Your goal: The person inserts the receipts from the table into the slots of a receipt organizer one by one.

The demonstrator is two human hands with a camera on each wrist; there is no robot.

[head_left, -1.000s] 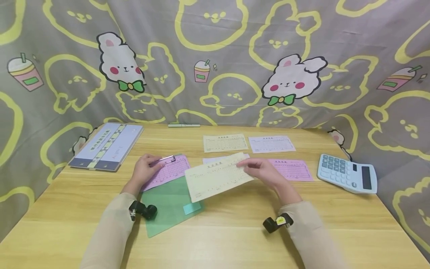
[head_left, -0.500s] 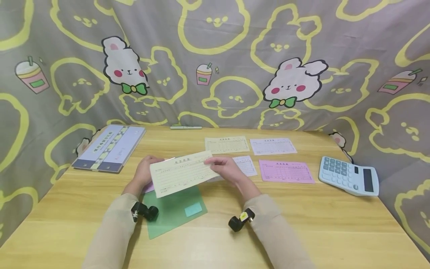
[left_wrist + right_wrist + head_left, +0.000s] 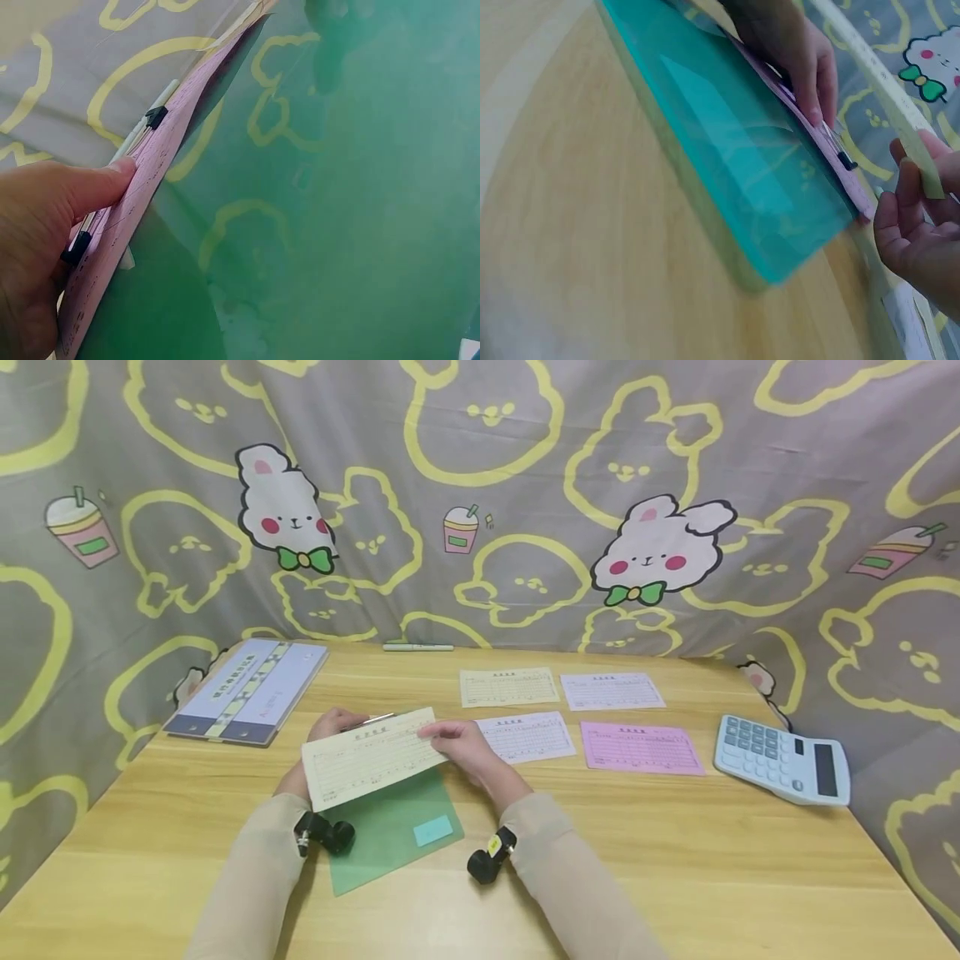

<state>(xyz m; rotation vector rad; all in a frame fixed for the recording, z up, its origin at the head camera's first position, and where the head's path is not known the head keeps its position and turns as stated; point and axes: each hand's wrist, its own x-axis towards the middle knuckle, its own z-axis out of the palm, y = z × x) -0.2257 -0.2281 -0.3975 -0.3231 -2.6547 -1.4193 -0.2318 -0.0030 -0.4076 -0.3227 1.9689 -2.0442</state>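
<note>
My left hand [image 3: 37,232] grips the top edge of a green clip folder [image 3: 390,835]; its thumb lies on a pink form [image 3: 142,195] by the metal clip [image 3: 371,721]. Between thumb and fingers, my right hand [image 3: 468,750] pinches the right end of a pale yellow form [image 3: 367,760]. This yellow sheet is held tilted above the folder and, in the head view, hides the pink form and much of the left hand. In the right wrist view the yellow form appears edge-on, apart from the folder.
Another yellow form [image 3: 510,687], two white forms [image 3: 611,692] and a pink form [image 3: 641,748] lie right of the folder. A light blue calculator [image 3: 783,760] is farther right. At the back left are a ledger book [image 3: 247,689] and a pen [image 3: 417,647]. A patterned curtain [image 3: 525,493] encloses the table.
My right hand has carried the yellow form left, from beside the folder to over its clip end. The left hand keeps its grip on the folder in about the same place.
</note>
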